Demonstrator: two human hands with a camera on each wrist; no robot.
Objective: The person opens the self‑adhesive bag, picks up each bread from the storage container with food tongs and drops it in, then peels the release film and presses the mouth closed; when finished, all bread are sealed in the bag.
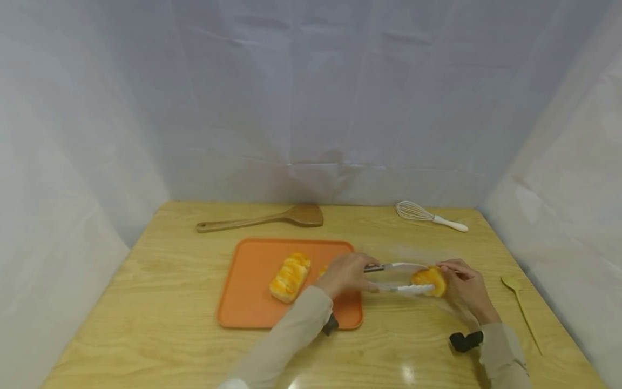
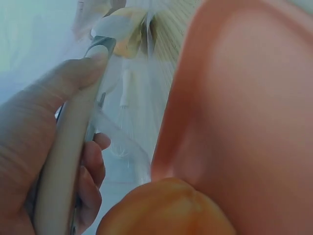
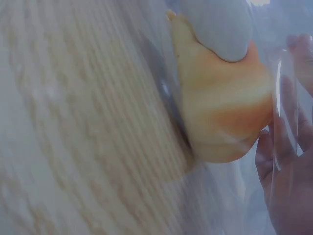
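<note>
My left hand [image 1: 346, 274] grips a pair of tongs [image 1: 410, 289] by its handles, with the arms pointing right. Between the tong tips is a yellow-brown bread roll [image 1: 430, 277], held above the table. At its right, my right hand [image 1: 467, 286] pinches a clear plastic bag [image 3: 286, 105]; the film lies around the roll and tong tips, though its outline is hard to see. A loaf-shaped bread [image 1: 290, 277] rests on the orange tray [image 1: 250, 256]. Another bread [image 2: 168, 210] on the tray is mostly hidden behind my left hand in the head view.
A wooden turner [image 1: 303, 215] lies behind the tray. At the back right is a white-handled whisk [image 1: 413, 210], and a wooden spoon [image 1: 524, 313] lies along the table's right side. White sheeting [image 1: 311, 108] stands around the back and sides.
</note>
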